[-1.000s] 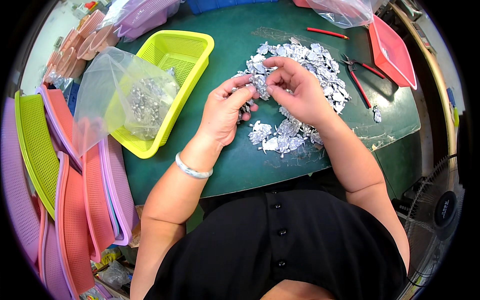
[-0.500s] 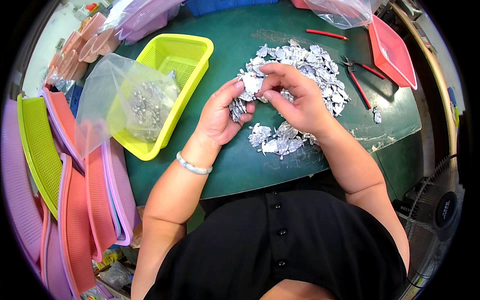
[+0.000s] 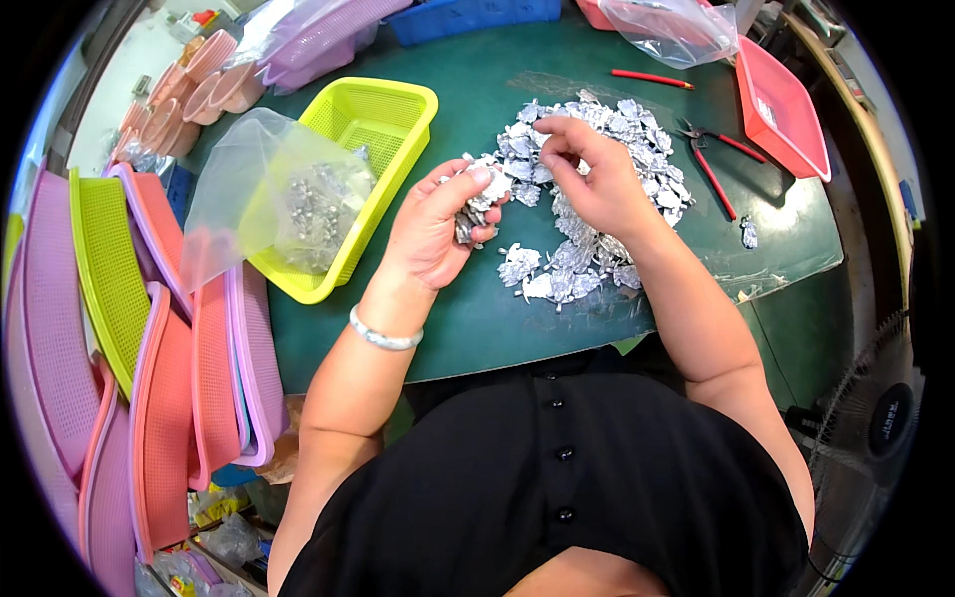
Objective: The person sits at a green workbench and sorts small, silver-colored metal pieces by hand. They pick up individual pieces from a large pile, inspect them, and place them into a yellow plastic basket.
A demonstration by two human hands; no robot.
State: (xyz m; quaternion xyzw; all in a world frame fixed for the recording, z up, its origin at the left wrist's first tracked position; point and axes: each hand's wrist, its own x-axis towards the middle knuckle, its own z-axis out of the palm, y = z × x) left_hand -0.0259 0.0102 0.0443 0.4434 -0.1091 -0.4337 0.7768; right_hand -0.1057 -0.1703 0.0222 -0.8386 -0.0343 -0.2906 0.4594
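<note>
Right fingers (image 3: 570,128) farther from held clump (image 3: 485,202)

At the right edge of the frame, I see a short row of pale lettering (image 3: 892,419) on the dark, round fan hub (image 3: 881,432). It runs nearly upright, and its characters are too small and blurred for me to read. I can make out no other text, number or sign anywhere.

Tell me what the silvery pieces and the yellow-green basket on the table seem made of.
Silvery pieces: probably metal, rough and shiny, from the bright glints; coated plastic isn't ruled out. Yellow-green basket: likely moulded plastic, smooth-rimmed and evenly coloured, judging by its fine perforations.
</note>
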